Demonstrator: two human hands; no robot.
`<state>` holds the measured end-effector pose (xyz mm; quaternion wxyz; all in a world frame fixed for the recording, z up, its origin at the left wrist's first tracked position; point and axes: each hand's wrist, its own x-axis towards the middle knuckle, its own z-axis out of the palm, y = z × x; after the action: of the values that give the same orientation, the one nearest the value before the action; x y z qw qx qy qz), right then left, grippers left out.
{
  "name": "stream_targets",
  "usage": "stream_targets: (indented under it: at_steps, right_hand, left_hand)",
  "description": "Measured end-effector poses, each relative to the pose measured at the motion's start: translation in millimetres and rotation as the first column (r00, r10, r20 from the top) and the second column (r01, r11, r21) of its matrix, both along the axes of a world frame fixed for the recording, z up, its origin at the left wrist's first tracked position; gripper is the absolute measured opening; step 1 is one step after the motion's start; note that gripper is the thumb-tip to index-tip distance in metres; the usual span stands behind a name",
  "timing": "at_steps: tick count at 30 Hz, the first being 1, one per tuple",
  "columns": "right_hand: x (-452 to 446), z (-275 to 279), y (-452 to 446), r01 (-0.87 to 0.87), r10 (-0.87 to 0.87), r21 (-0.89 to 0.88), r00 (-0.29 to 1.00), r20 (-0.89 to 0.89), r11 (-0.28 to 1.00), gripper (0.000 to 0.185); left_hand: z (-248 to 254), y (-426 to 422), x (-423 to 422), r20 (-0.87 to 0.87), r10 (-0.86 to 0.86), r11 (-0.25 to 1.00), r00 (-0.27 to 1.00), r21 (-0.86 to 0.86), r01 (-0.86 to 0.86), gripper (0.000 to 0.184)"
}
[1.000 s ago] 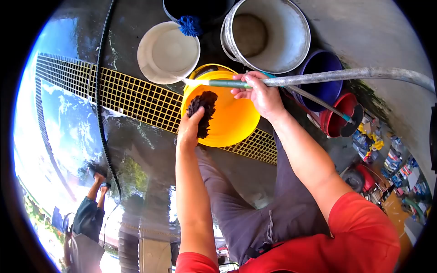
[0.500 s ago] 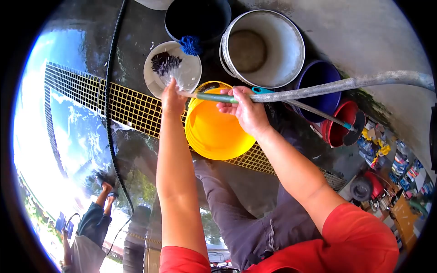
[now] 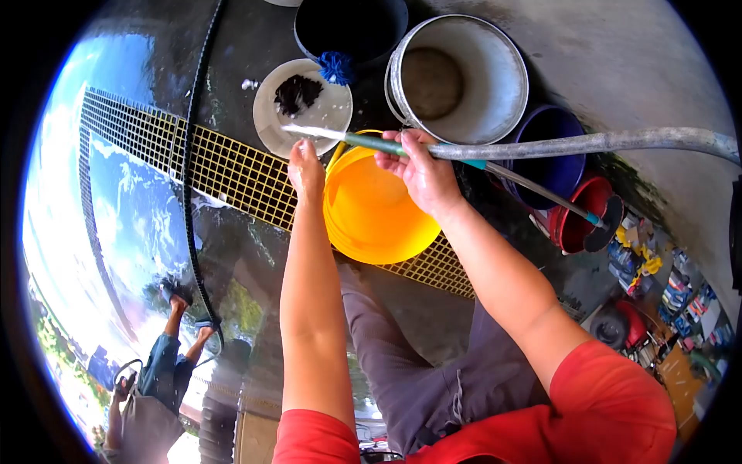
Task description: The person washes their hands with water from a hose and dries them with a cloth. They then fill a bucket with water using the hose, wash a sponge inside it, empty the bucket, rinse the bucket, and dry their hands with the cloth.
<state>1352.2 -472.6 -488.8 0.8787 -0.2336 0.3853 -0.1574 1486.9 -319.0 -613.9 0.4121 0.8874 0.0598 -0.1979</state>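
Observation:
My right hand (image 3: 423,170) is wrapped round the green end of a grey hose (image 3: 572,147). A white jet of water (image 3: 315,132) shoots leftward from the hose end, over a white bucket (image 3: 267,108). In that bucket lies a dark, shaggy clump (image 3: 298,94), perhaps a mop head or cloth. My left hand (image 3: 306,168) is wet and holds nothing, its fingers stretched out just below the jet at the bucket's near edge. Below the hose sits a yellow bucket (image 3: 379,209), in front of my legs.
A large pale bucket (image 3: 495,85) and a black bucket (image 3: 352,27) with a blue tassel (image 3: 337,68) stand behind. Blue (image 3: 553,143) and red buckets (image 3: 580,224) are at right. A yellow grating (image 3: 239,174) crosses the wet floor; another person (image 3: 158,387) stands lower left.
My left hand has come off the hose end and moved slightly down and right. The water now sprays out leftward as a straight jet instead of splashing down over the dark clump.

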Motion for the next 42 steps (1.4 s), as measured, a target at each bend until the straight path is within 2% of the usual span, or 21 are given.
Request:
stream_targets:
  at_steps: [2,4,5,7,9,12,14,15,18,23,24,27,29,31,33,35,37,39,40,41,42]
  right_hand:
    - [4.9,-3.9,-1.4,0.008,-0.01,-0.028,0.996,-0.085,1.0,0.017]
    - [1.2,1.6,4.8,-0.027,0.026,-0.005,0.997,-0.078,1.0,0.016]
    - [-2.4,7.5,10.3,-0.055,0.056,0.019,0.996,-0.075,0.998,0.016]
    - [-10.6,18.3,24.9,-0.121,0.125,0.061,0.991,-0.057,0.991,0.019]
    - [-16.1,21.4,37.5,-0.175,0.178,0.051,0.981,-0.071,0.983,0.014]
    - [-14.6,9.3,40.2,-0.183,0.18,-0.022,0.979,-0.099,0.983,0.016]
    - [-6.6,0.9,31.6,-0.226,0.211,-0.095,0.967,-0.144,0.97,0.017]
    - [-3.4,-3.6,27.4,-0.222,0.207,-0.098,0.968,-0.144,0.97,0.017]
    - [2.8,-16.5,19.7,-0.381,0.376,-0.109,0.924,-0.065,0.918,0.021]
    - [36.0,-47.2,46.6,-0.416,0.43,-0.203,0.902,0.028,0.886,0.02]
    - [41.9,-55.9,54.9,-0.347,0.358,-0.109,0.928,0.1,0.931,0.018]
    - [56.6,-72.1,69.5,-0.251,0.238,0.074,0.959,0.151,0.965,0.016]
    - [66.7,-79.1,76.1,-0.179,0.168,0.044,0.969,0.181,0.983,0.02]
    - [69.7,-90.9,71.0,-0.177,0.194,-0.137,0.974,0.119,0.975,0.02]
    - [70.6,-97.1,58.8,-0.139,0.102,0.16,0.97,0.221,0.977,0.023]
    - [74.1,-102.5,48.9,-0.134,0.111,0.137,0.98,0.162,0.981,0.025]
    - [81.4,-100.8,37.5,-0.071,0.063,0.138,0.996,0.062,0.988,0.024]
    - [90.2,-122.9,32.8,0.026,-0.063,0.217,0.985,0.162,0.976,0.024]
    - [91.7,-125.5,29.7,0.001,-0.031,0.218,0.991,0.134,0.976,0.024]
    - [89.4,-118.0,31.5,-0.028,0.028,0.137,1.0,0.002,0.99,0.02]
    - [83.6,-109.3,30.9,-0.157,0.155,0.077,0.988,0.025,0.985,0.018]
  left_hand:
    - [-3.0,13.9,-5.7,0.093,-0.087,0.996,0.992,0.034,0.084,0.03]
    - [-19.1,35.9,-5.7,-0.457,0.207,0.888,0.865,-0.282,-0.362,0.024]
    - [1.4,26.6,-0.4,-0.565,0.341,0.803,0.752,-0.241,-0.545,0.026]
    - [-1.9,31.6,9.3,-0.621,0.275,0.747,0.734,-0.343,-0.57,0.015]
    - [-19.8,25.9,16.6,-0.636,0.438,0.64,0.636,-0.276,-0.717,0.016]
    - [-24.5,34.0,14.2,-0.606,0.401,0.703,0.687,-0.277,-0.655,0.029]
    - [-16.4,36.9,13.1,-0.725,0.335,0.723,0.601,-0.211,-0.658,0.056]
    - [-14.2,34.2,11.5,-0.726,0.331,0.725,0.603,-0.213,-0.655,0.056]
    - [-8.6,22.3,6.5,-0.813,-0.123,0.237,0.569,-0.581,-0.779,0.091]
    - [5.7,7.5,-7.4,-0.757,-0.124,0.189,0.642,-0.653,-0.734,0.07]
    - [-1.9,9.2,-9.1,-0.75,-0.126,0.165,0.65,-0.662,-0.731,0.065]
    - [-14.7,4.9,-5.4,-0.737,-0.03,0.274,0.675,-0.656,-0.703,0.057]
    - [16.0,-8.5,-11.0,-0.744,0.024,0.266,0.668,-0.639,-0.722,0.047]
    - [27.4,-13.3,-13.6,-0.691,-0.174,0.348,0.701,-0.709,-0.613,0.039]
    - [14.7,-21.8,-24.1,-0.724,-0.019,0.33,0.69,-0.656,-0.679,0.037]
    - [42.1,-40.7,-39.2,-0.528,-0.099,0.477,0.843,-0.769,-0.425,0.035]
    - [39.1,-51.3,-64.2,-0.379,0.051,0.643,0.924,-0.695,-0.32,0.043]
    - [62.2,-48.7,-75.1,-0.323,-0.03,0.855,0.946,-0.499,-0.143,0.046]
    - [68.8,-40.0,-81.5,-0.252,-0.131,0.947,0.959,-0.319,0.046,0.046]
    - [89.0,-28.9,-84.7,-0.382,-0.183,0.91,0.906,-0.414,0.01,0.047]
    - [89.5,-6.6,-94.1,-0.204,-0.138,0.982,0.969,-0.153,0.108,0.048]
